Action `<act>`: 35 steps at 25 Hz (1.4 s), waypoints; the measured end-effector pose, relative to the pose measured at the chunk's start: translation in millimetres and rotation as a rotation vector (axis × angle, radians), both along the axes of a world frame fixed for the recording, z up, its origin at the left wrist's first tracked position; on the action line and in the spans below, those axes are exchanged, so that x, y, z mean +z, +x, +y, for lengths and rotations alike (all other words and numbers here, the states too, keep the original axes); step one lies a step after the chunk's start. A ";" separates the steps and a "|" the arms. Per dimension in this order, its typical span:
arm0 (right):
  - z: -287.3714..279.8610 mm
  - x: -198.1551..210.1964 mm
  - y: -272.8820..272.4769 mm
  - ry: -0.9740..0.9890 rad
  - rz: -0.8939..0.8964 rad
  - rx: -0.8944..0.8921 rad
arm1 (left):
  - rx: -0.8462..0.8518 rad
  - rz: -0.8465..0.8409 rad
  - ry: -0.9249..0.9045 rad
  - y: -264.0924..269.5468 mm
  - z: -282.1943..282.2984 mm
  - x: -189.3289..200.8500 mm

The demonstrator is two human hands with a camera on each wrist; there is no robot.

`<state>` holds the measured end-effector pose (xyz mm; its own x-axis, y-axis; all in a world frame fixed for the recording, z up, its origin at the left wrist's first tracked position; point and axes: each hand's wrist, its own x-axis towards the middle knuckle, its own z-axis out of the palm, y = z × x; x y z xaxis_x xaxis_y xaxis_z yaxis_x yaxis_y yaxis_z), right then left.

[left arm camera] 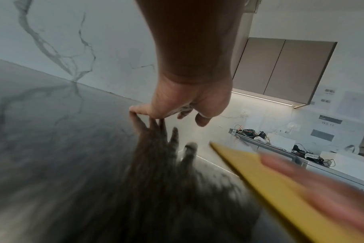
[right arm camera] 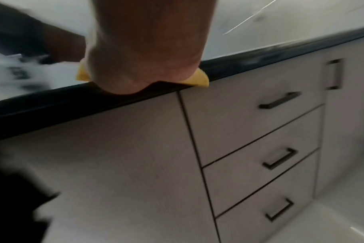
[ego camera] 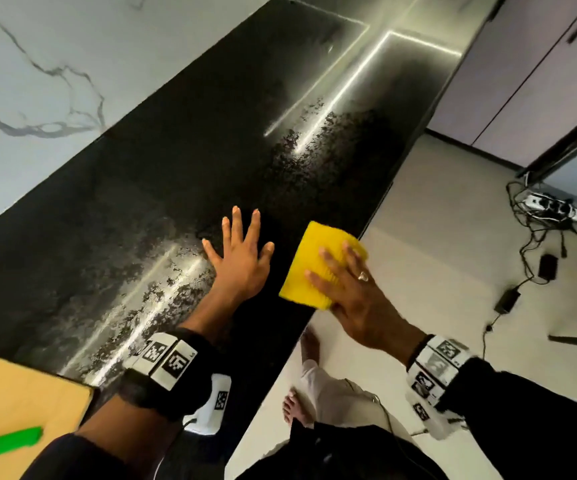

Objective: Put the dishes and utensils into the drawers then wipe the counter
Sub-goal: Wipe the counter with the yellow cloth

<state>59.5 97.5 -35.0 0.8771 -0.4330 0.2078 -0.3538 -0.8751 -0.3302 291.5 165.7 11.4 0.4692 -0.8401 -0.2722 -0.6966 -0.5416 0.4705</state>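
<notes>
A folded yellow cloth [ego camera: 311, 258] lies on the black speckled counter [ego camera: 162, 188] near its front edge. My right hand [ego camera: 339, 282] presses flat on the cloth with straight fingers; the cloth's corners [right arm camera: 200, 80] stick out from under my palm [right arm camera: 145, 65]. My left hand [ego camera: 242, 251] rests flat on the counter just left of the cloth, fingers spread. From the left wrist, that hand [left arm camera: 189, 102] touches the glossy top, and the cloth [left arm camera: 276, 189] shows blurred on the right. No dishes or utensils are in view.
Closed grey drawers [right arm camera: 260, 148] with dark bar handles sit under the counter edge. A tan board [ego camera: 20, 410] with a green object [ego camera: 6, 441] lies at the counter's near left. Cables and a power strip [ego camera: 550, 206] lie on the floor to the right.
</notes>
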 end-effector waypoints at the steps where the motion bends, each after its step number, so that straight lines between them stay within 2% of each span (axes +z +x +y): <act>1: 27.6 -0.7 -1.7 -0.041 0.013 0.185 | 0.017 0.009 0.005 6.1 -8.8 2.1; 3: 35.9 -0.9 -13.2 -0.155 0.042 0.425 | 0.018 0.022 0.017 16.0 -30.5 8.7; 4: 17.5 -2.6 -16.3 -0.197 0.037 0.435 | 0.012 0.020 0.014 18.3 -41.9 12.0; 10: -125.6 -4.1 -6.3 -0.056 0.046 -0.089 | -0.027 -0.046 0.051 15.2 -104.8 17.9; 12: -167.0 5.5 22.1 0.022 0.045 -0.228 | 0.002 -0.075 0.095 24.6 -132.6 22.1; 14: -199.9 23.6 62.7 0.101 0.144 -0.365 | 0.033 -0.092 0.115 33.5 -167.2 29.5; 15: -209.1 32.0 85.1 0.135 0.258 -0.336 | 0.067 -0.094 0.107 38.3 -185.2 32.3; 17: -207.9 42.6 114.9 0.104 0.441 -0.018 | 0.181 -0.085 0.078 52.1 -214.6 35.7; 19: -198.0 45.7 115.9 0.014 0.490 0.388 | 0.308 -0.066 0.048 72.5 -230.4 36.9; 21: -227.7 42.5 117.0 -0.026 0.477 0.571 | 0.409 -0.058 0.049 96.0 -235.4 33.6; 22: -251.0 43.9 126.7 -0.020 0.475 0.563 | 0.435 -0.059 0.069 106.5 -233.3 30.2; 25: -318.2 50.4 176.4 0.045 0.497 0.338 | 0.459 -0.081 0.119 138.7 -230.3 18.9; 27: -339.2 52.2 207.3 0.095 0.541 0.265 | 0.494 -0.049 0.115 162.3 -239.1 15.6; 32: -360.5 62.5 278.7 0.122 0.587 0.331 | 0.553 0.007 0.235 229.9 -267.3 21.7; 35: -382.9 62.7 322.1 0.126 0.600 0.359 | 0.520 -0.002 0.296 240.2 -274.8 13.3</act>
<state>381.7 -285.4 27.8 0.9176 -0.0844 -0.3885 -0.2030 -0.9396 -0.2754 531.7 -109.1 24.6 0.7994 -0.3888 -0.4580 -0.3059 -0.9195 0.2467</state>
